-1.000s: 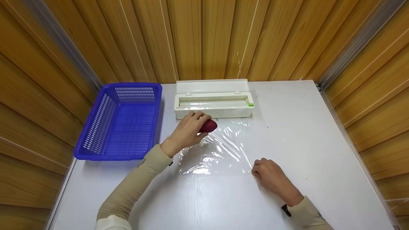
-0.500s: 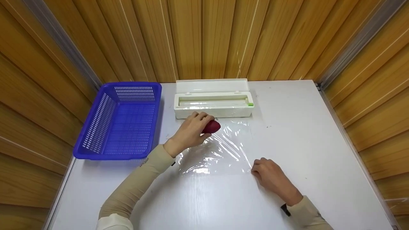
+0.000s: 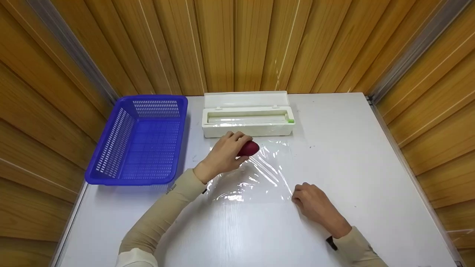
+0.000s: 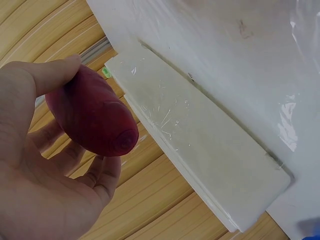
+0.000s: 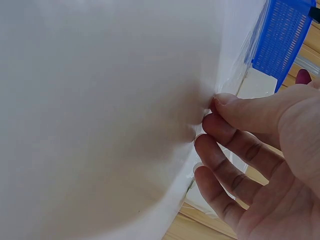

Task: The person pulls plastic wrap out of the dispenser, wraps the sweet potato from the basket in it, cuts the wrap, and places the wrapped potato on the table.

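Dark-red oval produce (image 3: 250, 148) is being gripped by the left hand (image 3: 224, 154) over clear film (image 3: 259, 181), likely firm and smooth, best held round its middle; the right hand (image 3: 313, 204) is pinching the film's near right corner.

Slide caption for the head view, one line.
Left hand holding a dark red object over clear film; right hand at the film's near corner.

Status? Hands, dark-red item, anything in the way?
Left hand holds dark-red item over clear film. Right hand pinches film's near right corner. Open-lidded white box just beyond; no obstruction visible between item and film.
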### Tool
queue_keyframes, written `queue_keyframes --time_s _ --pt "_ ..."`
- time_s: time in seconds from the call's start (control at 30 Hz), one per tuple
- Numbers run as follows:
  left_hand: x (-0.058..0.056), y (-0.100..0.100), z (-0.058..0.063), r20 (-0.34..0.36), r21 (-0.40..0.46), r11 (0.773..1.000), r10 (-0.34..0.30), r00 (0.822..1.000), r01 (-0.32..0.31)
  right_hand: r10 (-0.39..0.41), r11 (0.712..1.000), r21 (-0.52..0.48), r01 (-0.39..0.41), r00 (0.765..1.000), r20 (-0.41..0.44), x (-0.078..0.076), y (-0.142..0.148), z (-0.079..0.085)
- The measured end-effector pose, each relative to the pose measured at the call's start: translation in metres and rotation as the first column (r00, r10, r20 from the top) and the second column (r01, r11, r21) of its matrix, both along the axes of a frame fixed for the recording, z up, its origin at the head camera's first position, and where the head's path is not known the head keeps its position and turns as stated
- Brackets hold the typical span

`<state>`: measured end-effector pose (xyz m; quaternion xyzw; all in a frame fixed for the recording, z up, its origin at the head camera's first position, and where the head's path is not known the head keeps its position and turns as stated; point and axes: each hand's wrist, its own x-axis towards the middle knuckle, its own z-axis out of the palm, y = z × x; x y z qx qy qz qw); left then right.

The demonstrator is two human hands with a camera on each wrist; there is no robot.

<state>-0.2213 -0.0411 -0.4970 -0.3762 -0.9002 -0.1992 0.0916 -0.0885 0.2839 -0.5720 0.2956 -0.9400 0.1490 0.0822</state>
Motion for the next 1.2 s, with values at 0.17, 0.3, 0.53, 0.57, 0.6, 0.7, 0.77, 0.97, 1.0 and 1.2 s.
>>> queue_keyframes --time_s 0.17,0.3,0.53,0.57,0.6,0.7,0.77,0.97,1.0,1.2 --pt "0.002 0.003 -0.007 0.003 0.002 1.000 -0.004 1.000 0.004 -0.013 1.000 0.001 0.013 1.000 0.012 0.000 0.000 -0.001" --pt "0.003 0.005 -0.011 0.013 -0.003 1.000 -0.004 1.000 0.004 -0.016 1.000 -0.008 0.017 1.000 0.015 0.000 0.000 -0.001" --pt "0.004 0.009 -0.017 0.038 -0.013 1.000 -0.002 0.999 0.002 -0.012 1.000 -0.010 0.012 1.000 0.021 -0.001 0.000 0.000" --pt "0.005 0.009 -0.018 0.039 -0.013 1.000 -0.003 0.999 0.004 -0.012 1.000 -0.010 0.013 1.000 0.021 -0.001 0.000 0.000" --pt "0.005 0.010 -0.019 0.038 -0.013 1.000 -0.006 0.999 0.006 -0.012 1.000 -0.008 0.012 1.000 0.021 -0.001 0.000 -0.001" --pt "0.005 0.011 -0.022 0.037 -0.011 1.000 -0.010 0.999 0.011 -0.011 1.000 -0.006 0.011 1.000 0.019 -0.002 0.001 -0.001" --pt "0.006 0.012 -0.025 0.039 -0.011 1.000 -0.007 0.999 0.008 -0.006 1.000 -0.002 0.006 1.000 0.013 -0.002 0.001 0.000" --pt "0.008 0.015 -0.032 0.071 0.000 1.000 0.005 0.997 -0.005 0.007 1.000 0.005 -0.007 1.000 0.010 -0.001 0.001 0.000" --pt "0.008 0.015 -0.033 0.079 0.004 1.000 0.005 0.997 -0.006 0.007 1.000 0.006 -0.007 1.000 0.012 -0.001 0.001 0.000" --pt "0.008 0.019 -0.039 0.098 0.006 1.000 0.003 0.995 -0.004 0.011 1.000 0.008 -0.011 1.000 0.029 -0.002 0.002 0.000"
